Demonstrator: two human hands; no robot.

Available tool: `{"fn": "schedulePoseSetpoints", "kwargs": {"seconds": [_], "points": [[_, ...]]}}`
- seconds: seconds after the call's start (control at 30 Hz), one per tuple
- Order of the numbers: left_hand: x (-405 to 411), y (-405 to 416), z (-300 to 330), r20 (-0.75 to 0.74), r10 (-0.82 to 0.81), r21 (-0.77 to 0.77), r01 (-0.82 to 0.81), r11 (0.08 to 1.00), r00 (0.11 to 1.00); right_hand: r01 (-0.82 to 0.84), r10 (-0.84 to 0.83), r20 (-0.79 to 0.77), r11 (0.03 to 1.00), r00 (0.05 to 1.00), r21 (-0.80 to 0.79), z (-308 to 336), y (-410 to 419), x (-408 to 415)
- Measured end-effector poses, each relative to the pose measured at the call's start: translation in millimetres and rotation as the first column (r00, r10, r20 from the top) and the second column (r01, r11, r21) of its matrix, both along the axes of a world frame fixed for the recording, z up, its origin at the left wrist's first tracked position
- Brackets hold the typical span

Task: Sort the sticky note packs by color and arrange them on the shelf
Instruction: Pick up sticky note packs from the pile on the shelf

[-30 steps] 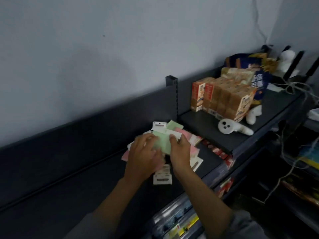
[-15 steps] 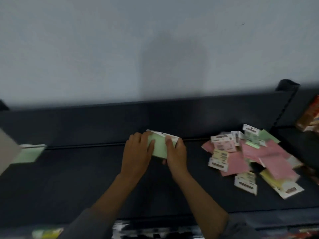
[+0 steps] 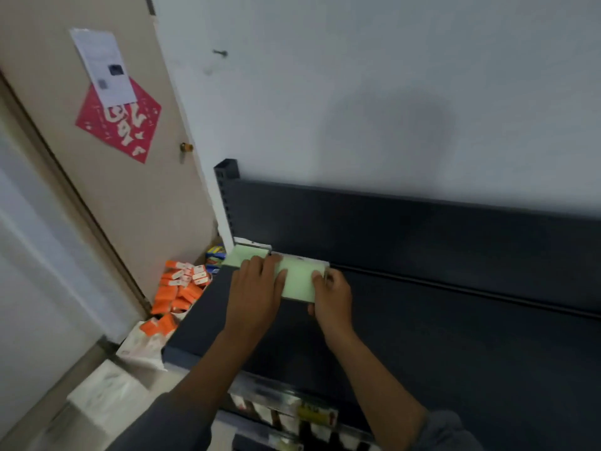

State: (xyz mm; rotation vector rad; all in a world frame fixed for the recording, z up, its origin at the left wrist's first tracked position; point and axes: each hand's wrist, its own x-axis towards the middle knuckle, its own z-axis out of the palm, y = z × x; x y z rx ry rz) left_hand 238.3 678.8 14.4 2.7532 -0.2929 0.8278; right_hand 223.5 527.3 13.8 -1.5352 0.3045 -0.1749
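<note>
Both hands are down on the dark shelf [image 3: 422,320] just left of the middle of the frame, setting a pale green sticky note pack [image 3: 300,281] against the back panel. The left hand [image 3: 257,288] lies over the pack's left edge with fingers curved across it; the right hand [image 3: 331,296] pinches the pack's right edge, thumb on top. Just to the left, touching or nearly so, a second green pack [image 3: 247,255] already sits in the shelf's far corner beside the perforated upright [image 3: 226,196]. Now the risks, as I judge them: the left hand is crowding that corner pack, and a nudge could push it off the shelf's open left end, down toward the orange boxes [image 3: 179,291] heaped on the floor at lower left. The held pack looks slightly skewed to the back panel, so letting go now could leave the green row crooked. If the white header card [image 3: 299,257] catches on the neighbour's, one pack may ride up over the other. And whether the hands carry one pack or a small stack, I cannot tell; a stack could fan out when released.
</note>
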Motion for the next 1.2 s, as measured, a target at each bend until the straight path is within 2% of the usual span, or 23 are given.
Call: {"fn": "schedulePoseSetpoints", "kwargs": {"seconds": [0.2, 0.33, 0.43, 0.57, 0.73, 0.87, 0.93, 1.03, 1.2], "points": [[19.2, 80.9, -14.5, -0.078, -0.076, -0.056, 0.072, 0.996, 0.994, -0.079, 0.076, -0.033, 0.991, 0.997, -0.108, -13.1, 76.2, 21.3], [28.0, 99.3, -24.2, -0.146, -0.108, -0.090, 0.096, 0.991, 0.983, -0.122, 0.113, -0.065, 0.978, 0.991, -0.167, -22.1, 95.8, 38.0], [31.8, 101.7, -25.9, -0.167, -0.078, -0.131, 0.056, 0.990, 0.983, -0.151, 0.138, -0.076, 0.965, 0.987, -0.214, -28.4, 102.6, 55.1], [46.6, 118.0, -26.3, -0.323, -0.084, -0.143, 0.040, 0.989, 0.943, -0.160, 0.159, -0.027, 0.950, 0.987, -0.267, -32.3, 117.3, 82.2], [65.0, 143.6, -31.4, -0.449, -0.080, -0.149, 0.013, 0.989, 0.890, -0.156, 0.149, -0.054, 0.973, 0.987, -0.173, -39.1, 137.3, 111.4], [83.5, 150.2, -40.7, -0.394, -0.156, -0.235, 0.065, 0.970, 0.906, -0.121, 0.109, -0.067, 0.972, 0.992, -0.202, -48.2, 142.7, 112.3], [97.9, 149.2, -39.4, -0.380, -0.166, -0.264, 0.066, 0.962, 0.910, -0.095, 0.085, -0.046, 0.957, 0.995, -0.274, -51.6, 144.2, 124.0], [124.5, 146.5, -40.4, -0.351, -0.194, -0.240, 0.112, 0.964, 0.916, -0.033, 0.018, -0.041, 0.908, 0.999, -0.418, -56.3, 142.7, 143.5], [159.4, 149.1, -55.5, -0.350, -0.327, -0.187, 0.277, 0.943, 0.878, 0.015, -0.078, -0.092, 0.838, 0.993, -0.545, -61.3, 141.6, 160.3]]}}
